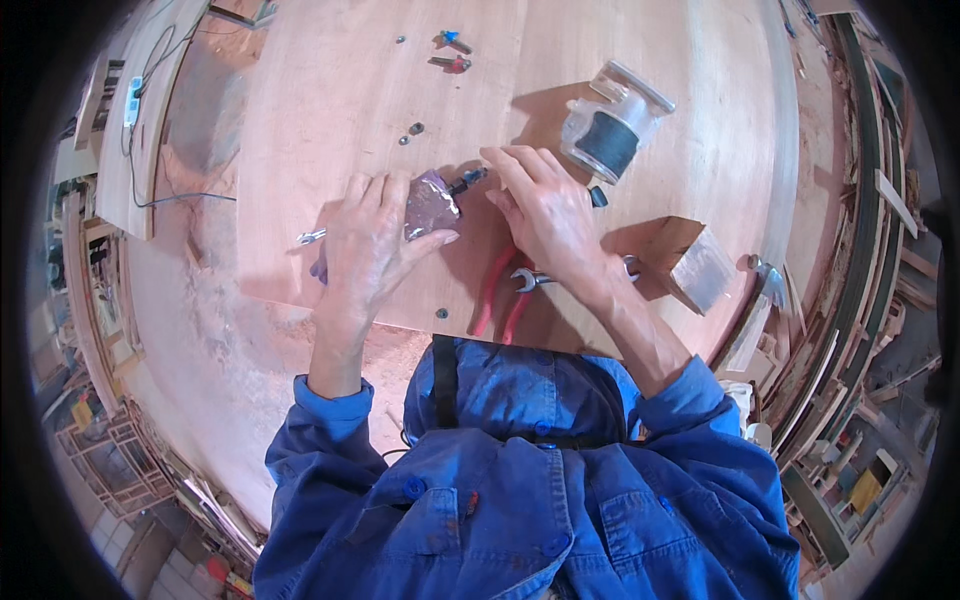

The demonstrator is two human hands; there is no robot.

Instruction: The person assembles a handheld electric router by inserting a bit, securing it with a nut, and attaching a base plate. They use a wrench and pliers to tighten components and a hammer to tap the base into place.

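Observation:
A purplish, shiny trim router motor (433,205) lies under my left hand (372,235), whose fingers and thumb wrap round it. Its dark collet end (466,181) points right, toward my right hand (545,205). The right fingers are bent together at the tip of that end; whatever they pinch is hidden. Beyond the right hand stands a clear router base (605,135) with a black band. Near my right wrist lie an open-end wrench (524,281) and red-handled pliers (494,290). A shiny metal tool end (312,237) sticks out left of my left hand.
Two router bits, one blue (454,41) and one red (456,64), lie at the far side of the wooden board (330,100). Small metal pieces (417,128) lie nearer. A wood block (695,265) and a hammer (768,284) are at right. A cable (180,201) runs in from the left.

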